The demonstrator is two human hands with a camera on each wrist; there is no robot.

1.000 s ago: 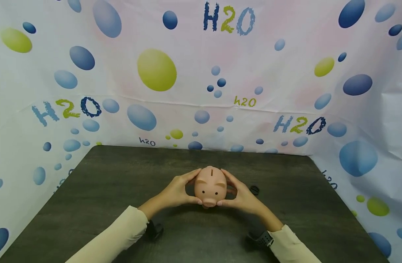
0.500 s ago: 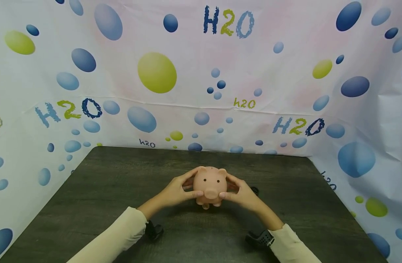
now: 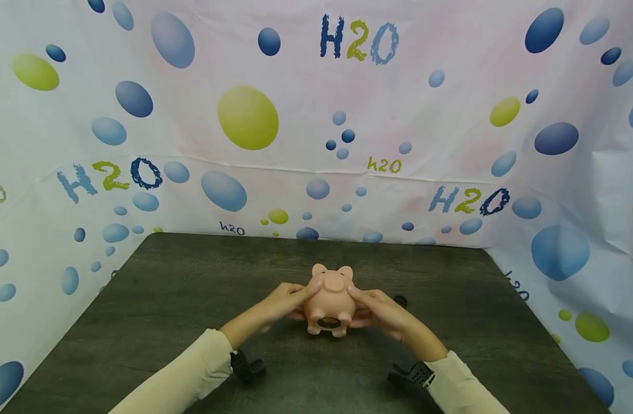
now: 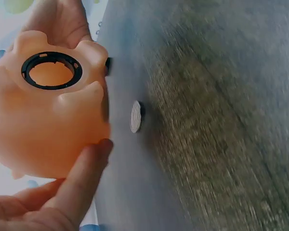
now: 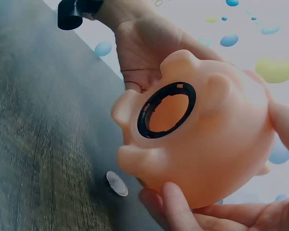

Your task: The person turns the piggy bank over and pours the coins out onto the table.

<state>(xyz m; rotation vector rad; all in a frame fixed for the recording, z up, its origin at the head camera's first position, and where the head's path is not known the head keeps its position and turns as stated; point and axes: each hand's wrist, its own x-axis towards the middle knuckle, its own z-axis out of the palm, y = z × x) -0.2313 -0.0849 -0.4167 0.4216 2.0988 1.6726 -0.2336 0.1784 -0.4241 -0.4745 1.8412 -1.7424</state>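
Observation:
A pink piggy bank (image 3: 330,302) is tilted back between both hands, snout upward and feet toward me. Its belly shows a round opening with a black ring (image 5: 143,120) and no cover in it; the inside looks orange in the wrist views. My left hand (image 3: 287,300) grips one side, thumb beside the snout. On the other side my right hand (image 3: 382,310) holds it the same way, fingers partly hidden behind the body. Below the bank, a silvery coin (image 4: 136,117) lies on the table, seen in both wrist views.
The dark wood-grain table (image 3: 218,264) runs back to a white wall sheet (image 3: 451,132) with blue and green dots. A small round black piece (image 3: 401,301) lies behind my right hand. Black camera mounts (image 3: 411,375) sit at the wrists.
The piggy bank has rotated backward: the top slot faced me at first, then the face, and now the belly opening shows. Both hands keep hold, thumbs moving upward.

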